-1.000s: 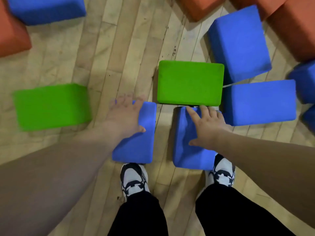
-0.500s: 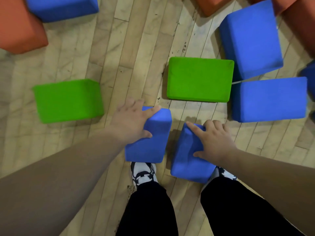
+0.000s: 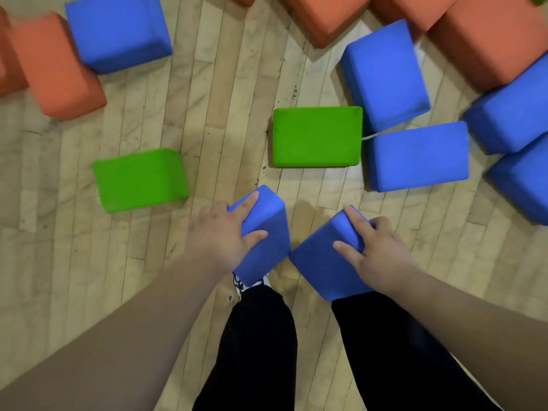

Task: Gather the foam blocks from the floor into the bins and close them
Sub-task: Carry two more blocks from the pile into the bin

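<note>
Floor planks (image 3: pixel 225 114) beneath: left fingers (image 3: pixel 247 204) grip left blue block (image 3: pixel 268 229), right fingers (image 3: pixel 354 217) right blue block (image 3: pixel 318 264).

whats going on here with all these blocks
A person stands on a wooden floor, the left hand gripping one blue foam block and the right hand gripping a second blue block, both tilted and apparently lifted. Green blocks, orange blocks and other blue blocks lie scattered around. No bin is in view.
</note>
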Tool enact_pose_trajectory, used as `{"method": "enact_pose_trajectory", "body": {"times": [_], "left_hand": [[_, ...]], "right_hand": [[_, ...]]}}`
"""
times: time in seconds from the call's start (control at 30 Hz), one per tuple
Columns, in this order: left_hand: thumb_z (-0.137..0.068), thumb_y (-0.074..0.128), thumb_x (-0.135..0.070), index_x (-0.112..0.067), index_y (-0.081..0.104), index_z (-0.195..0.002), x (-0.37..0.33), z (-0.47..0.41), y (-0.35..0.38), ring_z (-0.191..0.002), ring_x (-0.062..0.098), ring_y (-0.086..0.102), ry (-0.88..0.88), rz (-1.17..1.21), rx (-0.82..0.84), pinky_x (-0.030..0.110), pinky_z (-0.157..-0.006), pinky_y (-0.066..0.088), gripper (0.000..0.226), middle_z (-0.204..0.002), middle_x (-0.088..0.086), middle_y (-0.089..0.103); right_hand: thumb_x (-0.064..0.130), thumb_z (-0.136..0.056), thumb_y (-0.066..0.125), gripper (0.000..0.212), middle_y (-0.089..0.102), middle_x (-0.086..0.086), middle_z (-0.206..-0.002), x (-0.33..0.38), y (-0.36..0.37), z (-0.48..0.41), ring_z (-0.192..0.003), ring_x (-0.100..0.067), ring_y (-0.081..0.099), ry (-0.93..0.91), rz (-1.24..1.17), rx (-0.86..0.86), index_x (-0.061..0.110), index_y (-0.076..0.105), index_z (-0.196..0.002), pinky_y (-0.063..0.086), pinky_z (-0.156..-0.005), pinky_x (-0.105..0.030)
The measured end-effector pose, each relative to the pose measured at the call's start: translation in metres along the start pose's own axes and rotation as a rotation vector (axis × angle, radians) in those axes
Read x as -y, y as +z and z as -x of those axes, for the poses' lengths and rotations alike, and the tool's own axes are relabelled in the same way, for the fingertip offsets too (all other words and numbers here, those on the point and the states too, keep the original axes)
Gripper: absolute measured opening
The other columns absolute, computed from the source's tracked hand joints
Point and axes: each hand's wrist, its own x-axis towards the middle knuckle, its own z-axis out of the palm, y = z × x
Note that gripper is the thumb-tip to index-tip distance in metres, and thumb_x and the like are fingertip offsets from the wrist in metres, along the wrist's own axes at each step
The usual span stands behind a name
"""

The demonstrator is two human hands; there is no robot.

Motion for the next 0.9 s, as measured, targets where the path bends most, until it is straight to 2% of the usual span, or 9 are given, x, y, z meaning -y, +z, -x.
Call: {"method": "enact_pose_trajectory", "body": {"times": [0.07, 0.17, 0.33, 0.47, 0.63, 0.77, 0.9], "left_hand": [[-0.09, 0.034, -0.082, -0.057, 0.003, -0.157, -0.023, 0.026, -0.017, -0.121, 0.028, 0.044, -0.036, 0.003, -0.014, 0.045, -0.104, 0.042, 0.078, -0.128, 0.001, 0.048], [-0.091, 0.031, -0.082, -0.055, 0.004, -0.158, -0.07, 0.068, -0.053, -0.12, 0.029, 0.046, -0.004, -0.064, -0.053, 0.042, -0.101, 0.042, 0.077, -0.128, 0.004, 0.048], [-0.092, 0.036, -0.078, -0.05, 0.01, -0.16, -0.164, 0.13, -0.116, -0.117, 0.032, 0.05, 0.182, -0.117, -0.116, 0.041, -0.099, 0.043, 0.078, -0.124, 0.009, 0.047], [-0.091, 0.036, -0.079, -0.051, 0.008, -0.159, -0.234, 0.182, -0.155, -0.111, 0.031, 0.053, 0.407, -0.213, -0.156, 0.042, -0.094, 0.049, 0.078, -0.121, 0.008, 0.044], [-0.091, 0.039, -0.08, -0.051, 0.012, -0.159, -0.287, 0.271, -0.184, -0.107, 0.028, 0.055, 0.696, -0.38, -0.213, 0.042, -0.09, 0.052, 0.079, -0.12, 0.006, 0.043], [-0.088, 0.039, -0.083, -0.051, 0.014, -0.158, -0.29, 0.351, -0.184, -0.103, 0.029, 0.059, 0.93, -0.54, -0.211, 0.043, -0.089, 0.053, 0.081, -0.121, 0.006, 0.044], [-0.088, 0.04, -0.082, -0.052, 0.016, -0.158, -0.285, 0.427, -0.159, -0.107, 0.028, 0.056, 1.124, -0.682, -0.126, 0.044, -0.091, 0.052, 0.08, -0.118, 0.004, 0.044]], "right_hand": [[0.07, -0.094, 0.043, 0.074, 0.038, 0.002, -0.13, -0.012, -0.028, 0.032, -0.113, -0.022, 0.051, 0.061, -0.087, -0.043, 0.055, 0.01, -0.158, 0.046, -0.093, -0.035], [0.069, -0.095, 0.041, 0.072, 0.041, 0.001, -0.138, -0.035, -0.074, 0.086, -0.121, -0.024, 0.05, 0.136, -0.156, -0.144, 0.051, 0.013, -0.159, 0.047, -0.096, -0.039], [0.072, -0.093, 0.032, 0.075, 0.047, -0.004, -0.132, -0.07, -0.132, 0.191, -0.117, -0.028, 0.05, 0.288, -0.206, -0.306, 0.044, 0.016, -0.16, 0.05, -0.095, -0.045], [0.072, -0.091, 0.032, 0.077, 0.047, -0.008, -0.132, -0.08, -0.15, 0.277, -0.117, -0.029, 0.05, 0.424, -0.331, -0.421, 0.042, 0.02, -0.16, 0.049, -0.097, -0.046], [0.069, -0.094, 0.038, 0.072, 0.046, -0.007, -0.133, -0.058, -0.125, 0.396, -0.12, -0.026, 0.048, 0.637, -0.579, -0.586, 0.045, 0.018, -0.16, 0.046, -0.098, -0.041], [0.066, -0.097, 0.043, 0.071, 0.046, -0.006, -0.134, -0.017, -0.076, 0.493, -0.125, -0.026, 0.046, 0.799, -0.735, -0.698, 0.046, 0.018, -0.16, 0.045, -0.099, -0.041], [0.063, -0.098, 0.045, 0.07, 0.045, -0.005, -0.136, 0.026, -0.003, 0.58, -0.125, -0.025, 0.046, 0.995, -0.935, -0.765, 0.046, 0.018, -0.16, 0.043, -0.1, -0.038]]}}
